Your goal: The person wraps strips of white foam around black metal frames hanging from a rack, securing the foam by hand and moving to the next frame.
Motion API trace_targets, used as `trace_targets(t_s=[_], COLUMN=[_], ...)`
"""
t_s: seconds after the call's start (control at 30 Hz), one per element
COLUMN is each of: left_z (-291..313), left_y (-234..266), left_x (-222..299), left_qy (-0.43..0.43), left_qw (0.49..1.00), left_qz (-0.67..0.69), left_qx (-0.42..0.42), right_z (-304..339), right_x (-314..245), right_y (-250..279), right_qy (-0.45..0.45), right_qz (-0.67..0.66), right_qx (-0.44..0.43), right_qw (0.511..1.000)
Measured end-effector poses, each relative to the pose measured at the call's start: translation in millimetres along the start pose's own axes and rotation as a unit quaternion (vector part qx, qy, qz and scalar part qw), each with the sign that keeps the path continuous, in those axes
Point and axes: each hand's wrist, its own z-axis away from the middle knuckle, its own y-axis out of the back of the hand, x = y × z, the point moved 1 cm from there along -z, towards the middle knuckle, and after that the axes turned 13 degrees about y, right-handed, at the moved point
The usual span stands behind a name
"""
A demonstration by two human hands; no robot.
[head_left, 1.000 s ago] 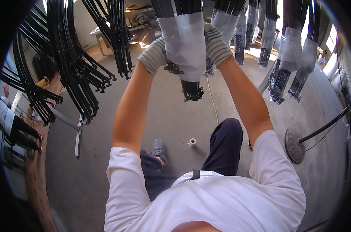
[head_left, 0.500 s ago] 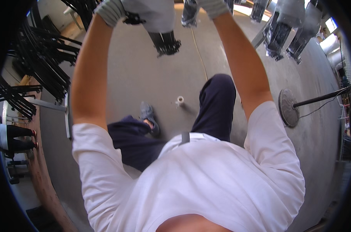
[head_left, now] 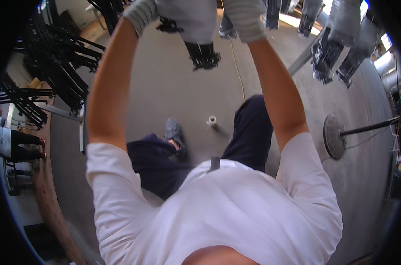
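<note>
Grey knit gloves covered both hands, and both arms reached straight up to the top of the picture. The left hand pressed against the left side of a hanging bundle wrapped in smooth pale grey plastic. The right hand pressed against its right side. So the wrapped bundle sat between the 2 gloves, touching both. The fingers ran off the top edge, so I could not tell how far they curled around it or how tight the hold was.

Just below the gloves, a bunch of stiff black rods stuck out of the bottom of the wrap, with rough, bumpy ends.

Off to the right of the right hand, more wrapped bundles hung in a row, grey on top and dark at the bottom. Off to the left of the left hand, many thin black bars pointed out like branches.

Far under the hands lay a flat grey floor that looked like concrete. A small white spool stood on it, near a grey shoe. A round metal base with a dark pole lay lower right.
</note>
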Motion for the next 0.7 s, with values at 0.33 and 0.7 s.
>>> trace_targets(t_s=[0.33,0.7], left_z=[146.9,162.1], left_y=[-36.2,-61.7], left_x=[-97.9,-54.0], left_qy=[-0.126,-0.177], left_qw=[0.975,0.952], left_qz=[0.123,0.087], left_qx=[0.135,0.232], right_z=[1.1,-0.6], right_x=[6.2,-21.2], right_y=[20.3,-5.8], right_qy=[-0.012,-0.037], right_qz=[-0.081,-0.023], right_qx=[0.020,0.041], right_qw=[0.996,0.998])
